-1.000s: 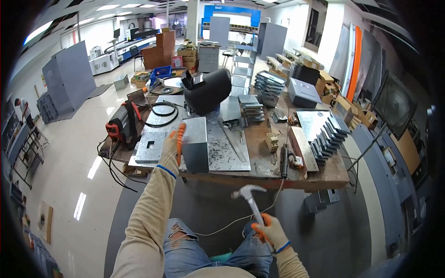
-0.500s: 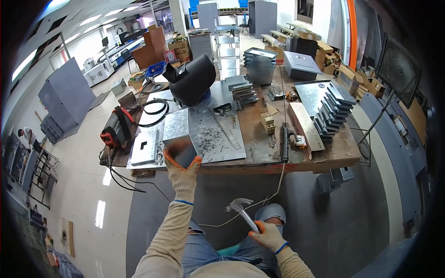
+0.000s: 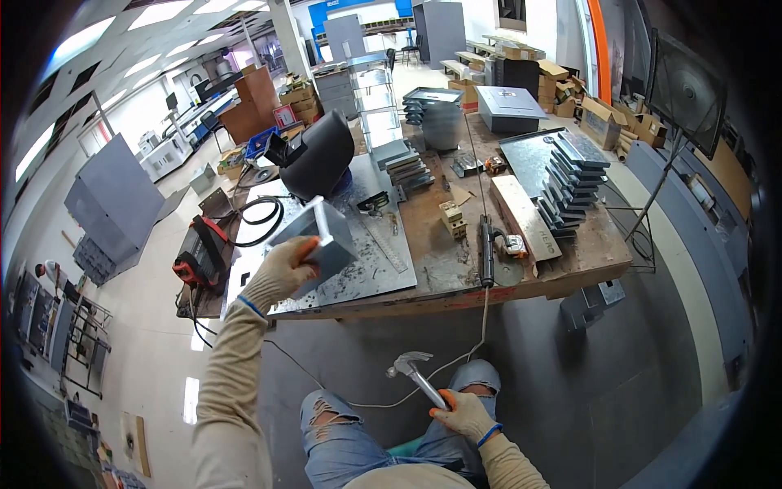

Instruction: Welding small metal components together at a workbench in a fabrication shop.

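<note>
My left hand (image 3: pixel 281 273), in a beige glove with orange fingertips, grips the edge of a sheet-metal box (image 3: pixel 334 247). The box is tilted at the near left of the workbench, over a flat metal sheet (image 3: pixel 391 273); whether it touches the sheet I cannot tell. Low over my knees, my right hand (image 3: pixel 468 417), gloved alike, is closed round the handle of a claw hammer (image 3: pixel 423 384). The hammer's head points up and to the left, apart from the box.
A black welding helmet (image 3: pixel 318 159) stands behind the box, and a red-black machine (image 3: pixel 199 253) with cables is at left. Stacked metal parts (image 3: pixel 558 196), a long metal bar (image 3: pixel 525 216) and a welding electrode holder (image 3: pixel 487 253) lie at right. A cable (image 3: pixel 391 405) crosses the floor.
My left hand has turned the box from resting on the sheet to a tilted pose, shifting its grip to the left edge. The hammer stays low in my right hand. The view has shifted slightly.
</note>
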`<move>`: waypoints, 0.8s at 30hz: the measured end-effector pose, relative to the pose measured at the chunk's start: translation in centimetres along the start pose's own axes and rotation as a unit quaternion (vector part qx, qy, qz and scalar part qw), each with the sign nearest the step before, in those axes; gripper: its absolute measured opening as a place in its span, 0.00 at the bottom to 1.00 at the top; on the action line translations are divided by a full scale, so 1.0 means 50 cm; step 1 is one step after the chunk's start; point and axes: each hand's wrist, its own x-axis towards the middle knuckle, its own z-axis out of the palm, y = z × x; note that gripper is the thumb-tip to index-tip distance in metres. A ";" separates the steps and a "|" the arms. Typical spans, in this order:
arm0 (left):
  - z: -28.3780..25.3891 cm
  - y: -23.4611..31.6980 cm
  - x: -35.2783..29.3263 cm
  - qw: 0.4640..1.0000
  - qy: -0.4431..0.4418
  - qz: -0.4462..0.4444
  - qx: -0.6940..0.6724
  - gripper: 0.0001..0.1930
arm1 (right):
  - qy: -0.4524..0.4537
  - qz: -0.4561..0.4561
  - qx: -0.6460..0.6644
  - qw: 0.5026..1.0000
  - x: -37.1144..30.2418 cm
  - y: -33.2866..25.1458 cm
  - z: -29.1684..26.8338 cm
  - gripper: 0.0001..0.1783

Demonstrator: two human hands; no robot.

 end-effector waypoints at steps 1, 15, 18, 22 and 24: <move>-0.001 0.031 0.012 0.984 -0.067 0.045 0.159 0.20 | 0.006 0.009 0.008 1.000 -0.004 -0.003 -0.003 0.24; -0.082 -0.103 0.061 0.732 -0.087 0.211 0.642 0.15 | 0.018 -0.007 0.027 0.999 0.002 0.004 -0.001 0.26; 0.021 0.023 0.041 0.903 0.145 0.204 0.349 0.13 | 0.035 -0.005 0.033 0.999 0.000 0.019 0.004 0.26; 0.265 0.066 -0.004 0.952 -0.023 0.122 0.280 0.30 | 0.002 0.032 0.086 0.996 0.000 -0.010 -0.007 0.26; 0.329 0.004 0.022 0.914 -0.035 0.145 0.376 0.32 | -0.010 0.031 0.097 0.995 0.012 -0.027 -0.007 0.26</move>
